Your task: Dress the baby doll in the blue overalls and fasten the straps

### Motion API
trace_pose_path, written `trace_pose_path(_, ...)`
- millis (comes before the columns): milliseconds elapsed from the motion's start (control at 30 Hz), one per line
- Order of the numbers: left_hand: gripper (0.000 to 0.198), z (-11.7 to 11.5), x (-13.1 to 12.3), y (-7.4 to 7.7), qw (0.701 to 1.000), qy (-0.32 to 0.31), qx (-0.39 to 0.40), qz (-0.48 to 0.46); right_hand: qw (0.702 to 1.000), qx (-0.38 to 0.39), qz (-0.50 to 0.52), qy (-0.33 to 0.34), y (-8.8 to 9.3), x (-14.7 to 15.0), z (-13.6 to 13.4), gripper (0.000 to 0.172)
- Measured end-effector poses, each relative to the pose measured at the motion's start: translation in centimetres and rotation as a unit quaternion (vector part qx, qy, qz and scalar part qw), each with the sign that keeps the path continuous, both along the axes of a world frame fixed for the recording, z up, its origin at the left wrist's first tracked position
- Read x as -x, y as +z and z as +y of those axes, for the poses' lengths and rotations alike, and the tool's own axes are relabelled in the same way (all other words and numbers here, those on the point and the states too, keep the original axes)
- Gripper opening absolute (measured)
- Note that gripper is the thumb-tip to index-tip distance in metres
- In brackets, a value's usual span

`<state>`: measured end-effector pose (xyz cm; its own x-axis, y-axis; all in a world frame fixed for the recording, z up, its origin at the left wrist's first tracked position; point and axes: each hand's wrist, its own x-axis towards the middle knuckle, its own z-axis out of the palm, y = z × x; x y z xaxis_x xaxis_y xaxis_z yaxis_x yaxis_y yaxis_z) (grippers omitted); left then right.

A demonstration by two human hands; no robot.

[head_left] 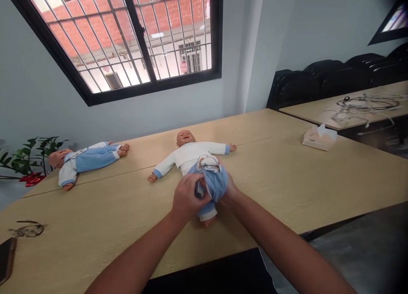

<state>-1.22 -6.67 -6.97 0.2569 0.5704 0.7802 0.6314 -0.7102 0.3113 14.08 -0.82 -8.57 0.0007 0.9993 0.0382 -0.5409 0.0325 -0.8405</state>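
In the centre of the frame, a doll (193, 151) lies face up on the surface (274, 171), blue garment (216, 183) bunched about its legs. The left hand (188, 196) has its fingers curled on the bunched cloth; the right hand (231, 188) is at its far side, fingers mostly hidden, so its grip cannot be told. A hard tug could drag the whole doll toward the near edge at bottom centre, and tangled folds might catch a foot. Room for moving runs right toward the tissue box (319, 138); the second doll (95, 158) and glasses (30, 229) bound the left.
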Motion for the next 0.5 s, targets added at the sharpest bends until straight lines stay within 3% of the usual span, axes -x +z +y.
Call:
trace_pose_path(167,0.051,0.1,-0.1,0.1,0.999,0.017,0.033,-0.024,0.996,0.024,0.052,0.066,1.5,0.1,-1.1,0.045)
trace_pose_path(367,0.053,0.7,-0.2,-1.0,0.998,0.016,0.063,-0.013,0.985,0.039,0.052,0.162,2.5,0.1,-2.1,0.054)
trace_pose_path(500,0.043,1.3,0.4,-1.0,0.996,0.021,0.075,-0.052,0.992,0.028,0.009,0.121,2.3,-0.2,-1.8,0.049)
